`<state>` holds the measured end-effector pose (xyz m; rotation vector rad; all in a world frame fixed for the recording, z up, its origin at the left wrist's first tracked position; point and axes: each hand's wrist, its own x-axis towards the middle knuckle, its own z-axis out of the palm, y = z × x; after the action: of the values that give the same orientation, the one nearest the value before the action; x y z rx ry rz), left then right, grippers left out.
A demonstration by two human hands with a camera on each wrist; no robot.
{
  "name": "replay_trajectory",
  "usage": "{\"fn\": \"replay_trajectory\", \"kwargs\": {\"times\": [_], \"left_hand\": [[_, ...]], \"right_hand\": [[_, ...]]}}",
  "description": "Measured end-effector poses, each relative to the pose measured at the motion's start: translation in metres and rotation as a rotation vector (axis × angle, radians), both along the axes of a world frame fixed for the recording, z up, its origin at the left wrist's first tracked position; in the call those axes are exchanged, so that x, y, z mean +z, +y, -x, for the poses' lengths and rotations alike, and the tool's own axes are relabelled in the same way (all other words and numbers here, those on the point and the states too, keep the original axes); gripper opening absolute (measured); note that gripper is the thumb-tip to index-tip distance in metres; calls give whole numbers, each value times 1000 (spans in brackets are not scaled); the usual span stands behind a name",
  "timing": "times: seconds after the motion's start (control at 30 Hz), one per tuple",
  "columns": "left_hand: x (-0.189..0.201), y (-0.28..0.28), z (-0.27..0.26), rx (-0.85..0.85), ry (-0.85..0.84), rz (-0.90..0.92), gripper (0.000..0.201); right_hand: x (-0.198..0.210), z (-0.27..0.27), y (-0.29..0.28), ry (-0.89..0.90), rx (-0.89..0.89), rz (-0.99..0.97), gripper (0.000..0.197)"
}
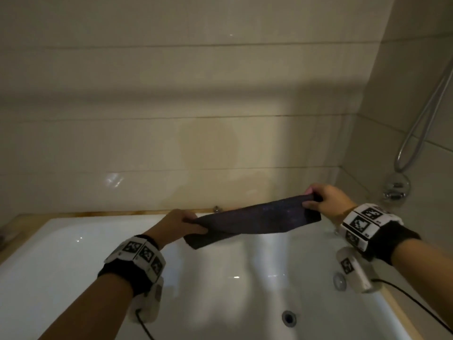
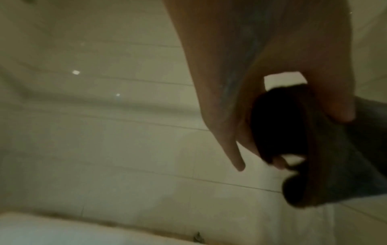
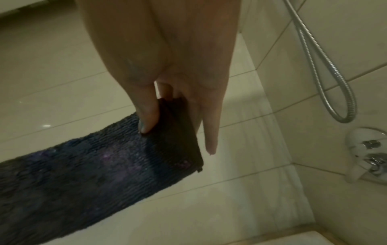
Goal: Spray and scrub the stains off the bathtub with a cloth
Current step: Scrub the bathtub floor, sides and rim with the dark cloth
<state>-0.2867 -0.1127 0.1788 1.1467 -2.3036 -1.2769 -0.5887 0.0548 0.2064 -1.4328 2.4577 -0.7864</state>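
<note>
Head view: two hands stretch one dark cloth above a glossy white tub; left hand and right hand each pinch an end. Left wrist view: curled fingers grip rolled cloth. Right wrist view: thumb and fingers pinch ribbed, purple-flecked cloth, near one hose.

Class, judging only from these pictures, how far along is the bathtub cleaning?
Done: the visible bathtub surface looks white and glossy, with no obvious stains, though the light is dim. In hand: the left hand and right hand hold the dark cloth stretched above the tub, off the surface. Left: no spray bottle is visible, so any remaining spraying or scrubbing cannot be confirmed.
</note>
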Motion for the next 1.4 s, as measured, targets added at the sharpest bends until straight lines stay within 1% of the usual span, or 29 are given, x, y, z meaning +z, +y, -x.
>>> {"fn": "replay_trajectory", "kwargs": {"times": [0.07,0.13,0.2,0.3,0.37,0.47,0.6,0.67,0.73,0.8,0.83,0.9,0.97,1.03,1.1,1.13,1.17,1.23,1.3,1.33,1.37,1.4], "left_hand": [[-10,11,1,112,134,-141,14],[-18,24,1,213,220,-271,10],[-26,39,-1,257,199,-321,10],[-38,63,-5,258,123,-360,21],[-50,82,-7,263,88,-372,20],[-72,115,-8,284,85,-438,22],[-103,153,-18,346,74,-513,23],[-115,168,-28,350,93,-518,27],[-123,179,-38,377,154,-621,32],[-128,183,-48,364,195,-728,44],[-133,183,-52,321,181,-751,50],[-138,183,-57,285,151,-758,53],[-144,180,-60,332,144,-750,44],[-149,175,-62,336,140,-744,36],[-158,168,-67,241,116,-715,25],[-163,165,-70,181,100,-706,16],[-166,164,-74,115,92,-705,10],[-181,157,-81,1,34,-646,22],[-203,150,-93,18,-1,-565,37],[-216,145,-101,41,-6,-552,40],[-226,142,-108,45,-8,-539,43],[-233,139,-115,43,-21,-533,42]], "right_hand": [[-6,-6,8,6,-20,-33,12],[-10,-14,16,13,-29,-95,13],[-15,-24,22,25,-34,-145,15],[-28,-44,31,16,-64,-190,19],[-44,-65,37,-6,-77,-209,23],[-72,-107,53,-55,-42,-203,24],[-112,-161,73,-213,14,-177,20],[-129,-184,82,-296,46,-168,13],[-140,-204,88,-375,94,-149,9],[-149,-220,92,-397,174,-186,21],[-152,-228,94,-403,216,-229,26],[-161,-239,95,-477,277,-285,30],[-172,-245,96,-629,289,-295,36],[-183,-243,92,-788,259,-304,44],[-194,-239,85,-961,206,-292,45],[-200,-239,82,-1023,190,-287,45],[-207,-241,79,-1048,181,-287,44],[-220,-247,75,-1082,163,-284,39],[-235,-254,72,-1178,159,-277,32],[-243,-256,71,-1204,142,-256,31],[-251,-256,70,-1205,85,-233,32],[-260,-253,68,-1161,8,-215,35]]}}
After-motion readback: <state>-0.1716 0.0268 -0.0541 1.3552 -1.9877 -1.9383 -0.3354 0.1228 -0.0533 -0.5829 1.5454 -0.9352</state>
